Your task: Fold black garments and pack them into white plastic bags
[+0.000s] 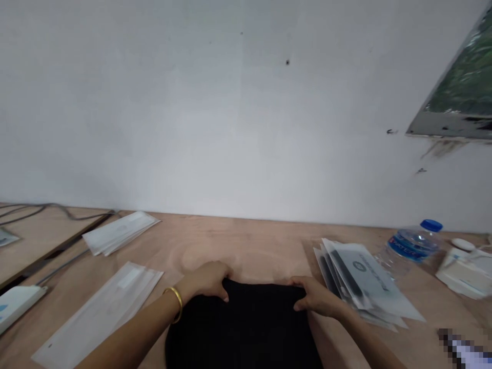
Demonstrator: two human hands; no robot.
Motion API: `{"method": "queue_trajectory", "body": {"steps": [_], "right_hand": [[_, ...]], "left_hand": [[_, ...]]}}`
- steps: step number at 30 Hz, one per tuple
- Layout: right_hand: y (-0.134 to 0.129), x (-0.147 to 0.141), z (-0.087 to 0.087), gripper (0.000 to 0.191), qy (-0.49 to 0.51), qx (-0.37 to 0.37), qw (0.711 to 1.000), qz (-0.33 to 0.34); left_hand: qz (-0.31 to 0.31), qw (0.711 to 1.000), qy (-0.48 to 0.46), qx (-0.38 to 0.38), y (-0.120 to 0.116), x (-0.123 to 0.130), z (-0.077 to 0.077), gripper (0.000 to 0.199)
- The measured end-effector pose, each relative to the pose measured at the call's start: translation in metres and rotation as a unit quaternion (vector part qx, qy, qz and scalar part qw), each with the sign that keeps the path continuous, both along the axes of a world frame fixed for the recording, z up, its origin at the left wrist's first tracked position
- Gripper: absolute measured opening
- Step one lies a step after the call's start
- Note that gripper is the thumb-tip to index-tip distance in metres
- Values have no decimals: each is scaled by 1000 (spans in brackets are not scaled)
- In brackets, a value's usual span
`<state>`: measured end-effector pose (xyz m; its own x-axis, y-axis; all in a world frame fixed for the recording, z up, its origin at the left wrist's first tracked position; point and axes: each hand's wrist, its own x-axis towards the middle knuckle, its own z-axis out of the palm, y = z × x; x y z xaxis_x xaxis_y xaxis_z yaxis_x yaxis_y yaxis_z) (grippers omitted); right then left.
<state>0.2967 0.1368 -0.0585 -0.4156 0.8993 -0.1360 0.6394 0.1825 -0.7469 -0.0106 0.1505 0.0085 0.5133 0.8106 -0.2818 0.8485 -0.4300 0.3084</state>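
Observation:
A piece of black fabric [246, 328] lies at the bottom middle of the head view, its far edge nearly straight and its near part cut off by the frame. My left hand [205, 281], with a gold bangle [177, 303] on the wrist, grips the far left corner, thumb on top. At the far right corner, my right hand [317, 297] holds the same edge between thumb and fingers. What kind of article the fabric is, I cannot tell. Just right of my right hand is a stack of filled translucent plastic bags [372, 279] with dark contents and printing.
On the left of the wooden table [246, 241] lie flat plastic bags [103, 312], another small pile of bags [121, 230] and a white device [19, 302] with a cable. A water bottle [413, 243] and white items [467, 271] sit at right. A white wall [230, 128] rises behind.

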Motion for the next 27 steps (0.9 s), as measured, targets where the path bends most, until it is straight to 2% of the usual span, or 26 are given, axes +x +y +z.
{"method": "queue_trajectory", "body": {"steps": [2, 4, 8, 11, 13, 17, 19, 21, 24, 25, 27], "right_hand": [[-15, 0, 5, 21, 3, 34, 999, -23], [-35, 1, 7, 20, 1, 83, 996, -36], [-80, 4, -10, 36, -45, 201, 978, -25], [-107, 9, -30, 49, -81, 233, 969, -18], [-120, 11, -37, 51, -98, 236, 967, -17], [-142, 14, -35, 47, -103, 223, 969, 16], [-147, 16, -33, 33, -68, 214, 974, 27], [-145, 17, -35, 20, -13, 206, 978, -28], [-128, 16, -43, 29, 30, 172, 965, -194], [-121, 15, -46, 32, 29, 154, 962, -223], [-109, 12, -50, 29, 26, 127, 966, -222]], "left_hand": [[-3, 999, 3, 42, -23, 3, 9, 26], [-5, 995, 26, 91, -48, 5, 8, 23], [-31, 982, 87, 166, -96, 9, -19, 31], [-40, 981, 107, 159, -119, 9, -41, 39], [-37, 980, 119, 153, -129, 8, -51, 45], [-5, 987, 103, 122, -148, 1, -54, 48], [8, 994, 52, 91, -155, -5, -49, 46], [12, 998, -15, 60, -156, -12, -41, 47], [63, 991, -89, 73, -141, -24, -29, 35], [94, 987, -99, 87, -133, -28, -26, 33], [151, 979, -118, 69, -116, -37, -23, 31]]}}
